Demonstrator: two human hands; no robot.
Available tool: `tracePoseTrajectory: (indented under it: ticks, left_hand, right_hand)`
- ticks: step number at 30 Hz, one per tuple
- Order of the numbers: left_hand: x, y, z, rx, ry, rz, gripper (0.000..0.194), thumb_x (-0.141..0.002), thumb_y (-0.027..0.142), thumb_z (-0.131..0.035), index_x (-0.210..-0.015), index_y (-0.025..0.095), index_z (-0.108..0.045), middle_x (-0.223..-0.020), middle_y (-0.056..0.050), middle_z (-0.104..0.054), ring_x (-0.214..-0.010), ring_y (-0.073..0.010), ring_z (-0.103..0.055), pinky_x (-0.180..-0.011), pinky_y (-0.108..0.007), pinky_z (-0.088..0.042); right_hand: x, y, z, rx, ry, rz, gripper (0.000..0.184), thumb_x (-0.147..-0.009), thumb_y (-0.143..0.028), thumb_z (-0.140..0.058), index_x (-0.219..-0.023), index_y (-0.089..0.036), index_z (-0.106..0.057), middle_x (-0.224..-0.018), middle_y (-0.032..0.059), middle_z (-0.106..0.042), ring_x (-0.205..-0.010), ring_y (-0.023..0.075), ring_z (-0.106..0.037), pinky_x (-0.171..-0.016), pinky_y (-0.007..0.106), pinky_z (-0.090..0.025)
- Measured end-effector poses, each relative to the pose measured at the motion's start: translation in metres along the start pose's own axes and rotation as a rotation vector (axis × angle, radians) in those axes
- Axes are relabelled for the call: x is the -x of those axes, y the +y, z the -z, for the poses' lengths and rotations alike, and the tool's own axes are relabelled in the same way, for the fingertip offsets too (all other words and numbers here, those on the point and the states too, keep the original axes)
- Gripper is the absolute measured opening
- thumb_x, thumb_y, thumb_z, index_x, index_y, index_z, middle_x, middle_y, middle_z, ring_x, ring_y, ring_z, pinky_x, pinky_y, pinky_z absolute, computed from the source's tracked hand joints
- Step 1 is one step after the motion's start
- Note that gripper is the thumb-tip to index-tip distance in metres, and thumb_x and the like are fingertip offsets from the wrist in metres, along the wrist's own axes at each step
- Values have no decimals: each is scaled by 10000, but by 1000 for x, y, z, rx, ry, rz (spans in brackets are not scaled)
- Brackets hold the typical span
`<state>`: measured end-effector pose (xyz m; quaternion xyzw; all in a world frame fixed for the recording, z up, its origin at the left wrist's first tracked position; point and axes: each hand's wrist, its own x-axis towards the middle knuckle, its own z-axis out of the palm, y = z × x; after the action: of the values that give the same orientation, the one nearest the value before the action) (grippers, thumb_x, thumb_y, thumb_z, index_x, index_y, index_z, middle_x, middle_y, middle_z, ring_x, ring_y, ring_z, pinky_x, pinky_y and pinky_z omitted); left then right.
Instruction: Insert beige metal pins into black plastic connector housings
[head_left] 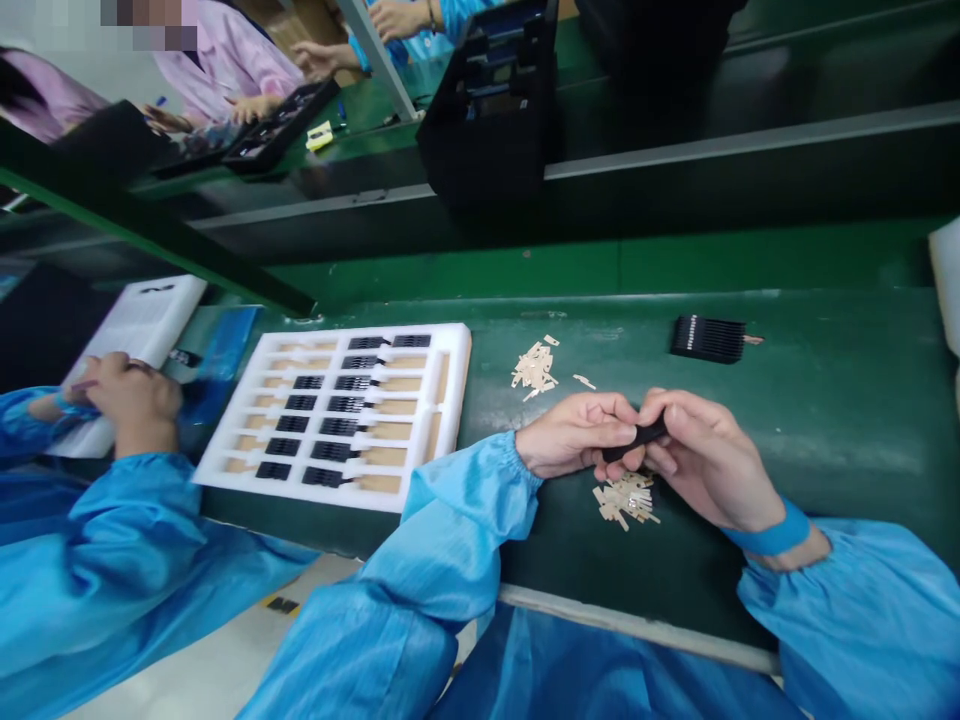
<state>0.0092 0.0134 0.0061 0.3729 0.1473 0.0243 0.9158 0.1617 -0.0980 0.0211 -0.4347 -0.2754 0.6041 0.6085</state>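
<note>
Between my two hands is a small black rectangular part (634, 440), partly covered by fingers. My left hand (581, 432) pinches its left end, thumb on top. At its other end, my right hand (705, 450) grips with thumb and curled fingers; a blue band circles that wrist. Just below them lies a pile of small flat cream-coloured pieces (628, 502), partly hidden by my fingers. A second pile of such pieces (534, 368) sits farther back to the left. A black finned part (707, 339) with a small tab on its right side rests at the back right.
Left of my hands, a white foam tray (463, 380) holds several black parts in slots. A co-worker's hands (139, 400) are at the far left, near a white foam piece (154, 310). A green post (225, 262) slants above the tray. Black bins (487, 130) stand behind.
</note>
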Motion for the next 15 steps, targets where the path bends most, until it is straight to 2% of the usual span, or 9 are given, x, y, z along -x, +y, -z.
tracePoseTrajectory:
  ticks: [5,8,10,13,15]
  left_hand:
    - [-1,0,1,-42,44,33,522,-742,496,-869,-930,162,-516,-723,-18,-686,-485,-84,-610,-423,-150,-432]
    - [-5,2,0,-123,224,-20,500,-743,489,-866,-919,137,-558,-758,-21,-697,-528,-72,-621,-456,-151,-462]
    - [-7,2,-1,-197,341,-72,503,-743,491,-861,-950,119,-593,-769,-27,-709,-554,-70,-627,-474,-153,-477]
    - [-10,2,-1,-289,398,-108,507,-776,548,-813,-935,112,-611,-767,-52,-725,-560,-83,-635,-486,-171,-497]
    - [-13,1,-1,-317,428,-118,512,-835,604,-731,-918,113,-612,-718,-52,-710,-539,-104,-643,-462,-187,-497]
  right_hand:
    - [-7,-2,4,19,21,-64,363,-879,-554,-716,-821,-197,-690,-598,-28,-500,-455,104,-430,-484,274,-405]
    - [-15,-2,11,245,158,-1,434,-925,-609,-644,-911,-181,-715,-554,-24,-514,-455,113,-439,-445,251,-356]
    - [-18,-5,15,414,214,51,427,-886,-590,-712,-947,-168,-718,-587,-9,-580,-472,108,-468,-441,236,-358]
    - [-19,-13,22,509,134,-27,390,-799,-517,-827,-856,-163,-673,-611,-7,-621,-463,87,-479,-432,209,-365]
    - [-19,-19,28,484,56,-128,383,-799,-500,-830,-804,-169,-637,-562,-29,-583,-420,72,-438,-392,191,-314]
